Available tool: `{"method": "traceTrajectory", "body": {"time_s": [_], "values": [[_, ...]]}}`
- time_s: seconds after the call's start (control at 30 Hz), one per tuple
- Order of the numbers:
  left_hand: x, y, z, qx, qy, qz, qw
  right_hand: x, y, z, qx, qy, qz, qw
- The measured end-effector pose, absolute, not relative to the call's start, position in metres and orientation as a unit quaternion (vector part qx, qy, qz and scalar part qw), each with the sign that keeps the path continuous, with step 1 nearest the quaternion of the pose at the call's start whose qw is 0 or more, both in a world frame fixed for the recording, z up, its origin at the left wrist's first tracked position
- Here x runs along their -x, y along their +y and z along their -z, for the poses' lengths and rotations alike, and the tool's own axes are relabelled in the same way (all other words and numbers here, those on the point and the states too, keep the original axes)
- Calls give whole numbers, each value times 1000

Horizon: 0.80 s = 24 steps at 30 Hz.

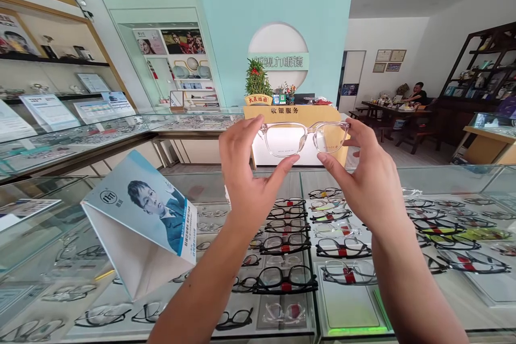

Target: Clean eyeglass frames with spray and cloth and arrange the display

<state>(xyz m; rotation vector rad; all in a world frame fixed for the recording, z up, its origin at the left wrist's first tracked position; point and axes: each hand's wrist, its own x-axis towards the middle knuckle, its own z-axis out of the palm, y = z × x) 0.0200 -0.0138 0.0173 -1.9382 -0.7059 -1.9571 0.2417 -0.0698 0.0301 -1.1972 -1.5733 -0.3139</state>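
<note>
A pair of clear-framed eyeglasses [309,130] is held up level in front of me, above the glass display case. My left hand [248,164] grips the left end of the frame, its thumb under the left lens. On the other end, my right hand [365,172] has its fingers at the hinge and its thumb below the right lens. Printed text shows on both lenses. Under my hands, rows of eyeglasses [285,277], many black-framed with red tags, lie inside the case.
A folded cardboard display sign [145,209] stands on the glass at the left. Beyond the case is a yellow-and-white cashier counter [294,113] with a potted plant [258,78]. More glass cases [185,122] run along the left. Far right, a person [417,95] sits at a dark table.
</note>
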Motion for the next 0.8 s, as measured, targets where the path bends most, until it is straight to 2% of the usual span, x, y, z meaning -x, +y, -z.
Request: {"method": "traceTrajectory", "body": {"time_s": [0.23, 0.8], "values": [[-21, -9, -16, 677, -232, 676, 175, -241, -72, -29, 499, -661, 129, 545], [-22, -3, -9, 680, -259, 683, 71, -236, -73, -29, 487, -656, 155, 555]]}}
